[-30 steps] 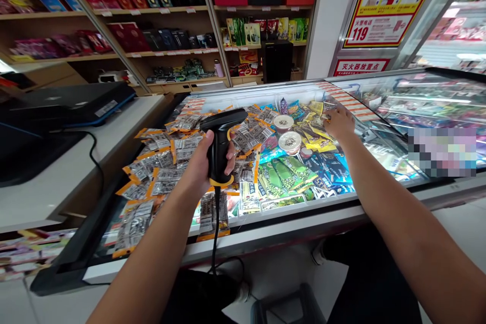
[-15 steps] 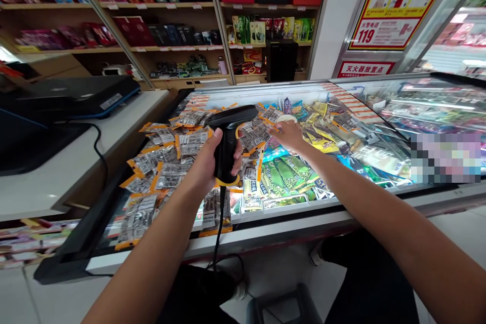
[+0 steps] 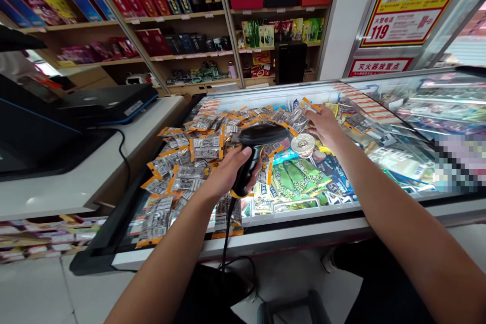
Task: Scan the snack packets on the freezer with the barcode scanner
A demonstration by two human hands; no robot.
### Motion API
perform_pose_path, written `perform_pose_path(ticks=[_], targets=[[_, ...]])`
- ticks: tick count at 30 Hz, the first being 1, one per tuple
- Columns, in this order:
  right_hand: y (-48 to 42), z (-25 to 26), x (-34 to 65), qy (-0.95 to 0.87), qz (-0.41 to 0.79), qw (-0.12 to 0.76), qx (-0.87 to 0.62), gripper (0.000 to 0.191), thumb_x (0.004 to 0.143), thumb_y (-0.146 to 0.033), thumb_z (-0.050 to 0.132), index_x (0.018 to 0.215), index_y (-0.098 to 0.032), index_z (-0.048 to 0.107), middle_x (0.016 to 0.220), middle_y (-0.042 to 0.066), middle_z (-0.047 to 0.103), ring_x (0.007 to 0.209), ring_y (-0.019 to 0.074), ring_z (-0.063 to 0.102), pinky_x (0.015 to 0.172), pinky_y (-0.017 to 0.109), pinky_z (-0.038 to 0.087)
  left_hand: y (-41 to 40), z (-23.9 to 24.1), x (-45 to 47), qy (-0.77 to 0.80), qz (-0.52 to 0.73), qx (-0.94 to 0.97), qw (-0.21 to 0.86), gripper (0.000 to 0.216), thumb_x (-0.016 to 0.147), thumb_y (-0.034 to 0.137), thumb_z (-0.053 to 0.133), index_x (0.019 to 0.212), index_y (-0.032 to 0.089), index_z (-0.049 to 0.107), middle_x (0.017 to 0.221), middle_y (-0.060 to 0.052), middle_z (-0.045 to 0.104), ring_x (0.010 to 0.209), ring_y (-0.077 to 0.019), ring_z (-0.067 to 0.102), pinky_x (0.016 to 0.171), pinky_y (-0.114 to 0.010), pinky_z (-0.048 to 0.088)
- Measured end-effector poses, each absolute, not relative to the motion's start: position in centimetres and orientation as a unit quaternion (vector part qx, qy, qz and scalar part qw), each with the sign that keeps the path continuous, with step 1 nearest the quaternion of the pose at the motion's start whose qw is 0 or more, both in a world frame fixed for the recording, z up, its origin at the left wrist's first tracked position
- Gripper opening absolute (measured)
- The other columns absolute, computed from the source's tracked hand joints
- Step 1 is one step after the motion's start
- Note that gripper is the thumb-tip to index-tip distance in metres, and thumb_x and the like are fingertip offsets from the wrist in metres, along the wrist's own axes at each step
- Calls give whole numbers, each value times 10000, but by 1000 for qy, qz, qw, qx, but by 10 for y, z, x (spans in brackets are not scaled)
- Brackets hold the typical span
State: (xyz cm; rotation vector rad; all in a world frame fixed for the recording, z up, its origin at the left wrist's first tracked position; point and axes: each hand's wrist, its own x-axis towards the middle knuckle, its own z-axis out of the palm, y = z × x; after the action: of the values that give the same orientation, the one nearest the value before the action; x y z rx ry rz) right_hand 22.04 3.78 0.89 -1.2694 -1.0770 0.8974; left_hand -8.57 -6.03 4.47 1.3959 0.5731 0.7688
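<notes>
The barcode scanner (image 3: 253, 154) is gripped by the left hand (image 3: 227, 173) over the middle of the freezer lid (image 3: 296, 215). The right hand (image 3: 323, 124) is spread open on packets (image 3: 190, 162) near its far edge. Stocked shelves (image 3: 182, 16) are seen behind.

1. A chest freezer (image 3: 304, 227) with a white front rim and a flat glass top carries the goods.
2. Orange-edged packets (image 3: 190, 162) cover the left half of the glass in a loose, overlapping spread that runs from the front rim to the far edge.
3. Green packets (image 3: 294, 177) lie side by side near the front, just right of the orange-edged ones.
4. A round tub (image 3: 302, 144) stands behind the green packets, with blue packets (image 3: 336, 172) to its right.
5. Left of the freezer, a white counter (image 3: 76, 187) bears a flat black device (image 3: 106, 104) and a black cable (image 3: 123, 152).
</notes>
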Motion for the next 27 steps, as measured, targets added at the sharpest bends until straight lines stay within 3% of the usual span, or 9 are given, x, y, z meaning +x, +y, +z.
perform_pose_path(ticks=[9,17,27], targets=[[24,26,214,-531,355,560,-527,473,718,-567,794,1037,-254,638,879,25,636,746,181,606,558,260,482,-64,42,-88,248,287,638,670,399,964,547,542,1105,176,507,729,15,551,420,-85,497,427,-227,395],[28,23,220,-512,346,571,-540,440,713,-539,810,1013,-261,648,780,-4,523,702,165,545,560,266,471,-63,41,-90,248,276,650,664,377,979,544,511,1099,186,515,740,14,546,426,-87,503,432,-230,394],[25,28,223,-517,353,563,-540,398,745,-510,781,1022,-260,643,878,18,611,747,171,566,572,260,455,-61,42,-92,240,274,646,671,354,984,526,509,1101,192,506,745,21,545,428,-87,505,437,-235,417]])
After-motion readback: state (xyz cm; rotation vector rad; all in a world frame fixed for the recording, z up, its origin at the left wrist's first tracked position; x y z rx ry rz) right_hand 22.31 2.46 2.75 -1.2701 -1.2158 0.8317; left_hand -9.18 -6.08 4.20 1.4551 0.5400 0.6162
